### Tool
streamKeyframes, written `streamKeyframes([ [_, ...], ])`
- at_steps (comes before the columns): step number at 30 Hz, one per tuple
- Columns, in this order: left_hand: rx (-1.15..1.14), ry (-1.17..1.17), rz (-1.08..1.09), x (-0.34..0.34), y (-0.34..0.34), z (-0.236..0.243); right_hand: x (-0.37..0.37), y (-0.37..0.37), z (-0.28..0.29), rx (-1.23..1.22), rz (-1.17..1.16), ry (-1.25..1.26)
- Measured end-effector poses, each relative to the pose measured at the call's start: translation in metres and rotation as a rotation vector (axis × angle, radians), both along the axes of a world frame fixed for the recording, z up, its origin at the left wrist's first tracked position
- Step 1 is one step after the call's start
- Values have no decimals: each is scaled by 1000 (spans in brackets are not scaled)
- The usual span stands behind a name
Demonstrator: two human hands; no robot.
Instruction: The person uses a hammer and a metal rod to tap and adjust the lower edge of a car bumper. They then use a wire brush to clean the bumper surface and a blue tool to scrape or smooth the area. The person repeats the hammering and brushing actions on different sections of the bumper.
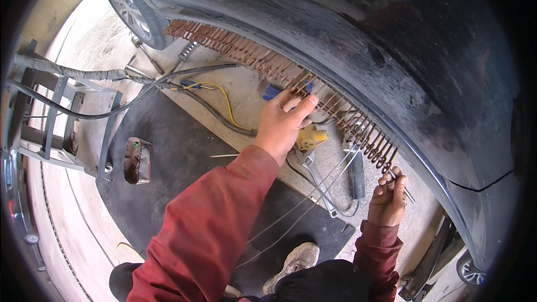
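Note:
A long row of rusty wire loops (251, 59) sticks out along the lower edge of a dark, dusty car body panel (313, 28). My left hand (279, 123) is closed on the loops near the middle of the row, thumb and fingers pinched together. At the right end, the loops show round eyes hanging close together. There my right hand (387, 200) grips a thin metal rod (411, 196), whose end pokes out past the fingers. Whether the rod passes through the end loops cannot be made out.
Below lie an adjustable wrench (316, 176), a yellow tool (311, 138) and a dark cylindrical tool (356, 174) on the floor. A black mat (184, 201) holds a small metal tin (137, 161). Thick cables (84, 116) run from a grey metal frame (50, 134). A car wheel (127, 5) stands far left.

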State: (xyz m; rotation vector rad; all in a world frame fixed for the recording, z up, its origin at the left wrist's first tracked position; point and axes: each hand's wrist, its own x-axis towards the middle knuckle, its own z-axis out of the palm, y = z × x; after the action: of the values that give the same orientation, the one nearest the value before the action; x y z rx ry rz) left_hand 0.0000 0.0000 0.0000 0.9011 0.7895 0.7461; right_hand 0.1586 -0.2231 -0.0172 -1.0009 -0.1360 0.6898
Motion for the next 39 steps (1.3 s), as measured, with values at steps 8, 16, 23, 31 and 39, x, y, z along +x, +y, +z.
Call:
streamKeyframes([
  [8,-31,-61,41,3,-2,1,-1,4,4,-22,-16,-25],
  [16,-9,-21,36,1,-1,5,-9,11,12,-128,-53,65],
  [23,151,178,-3,-44,-18,-21,-13,14,14,-131,-66,119],
  [31,-163,1083,-719,-257,-183,-17,-10,11,15,-246,6,63],
  [39,-642,1112,-618,-337,-299,19,0,1,43,-686,197,77],
])
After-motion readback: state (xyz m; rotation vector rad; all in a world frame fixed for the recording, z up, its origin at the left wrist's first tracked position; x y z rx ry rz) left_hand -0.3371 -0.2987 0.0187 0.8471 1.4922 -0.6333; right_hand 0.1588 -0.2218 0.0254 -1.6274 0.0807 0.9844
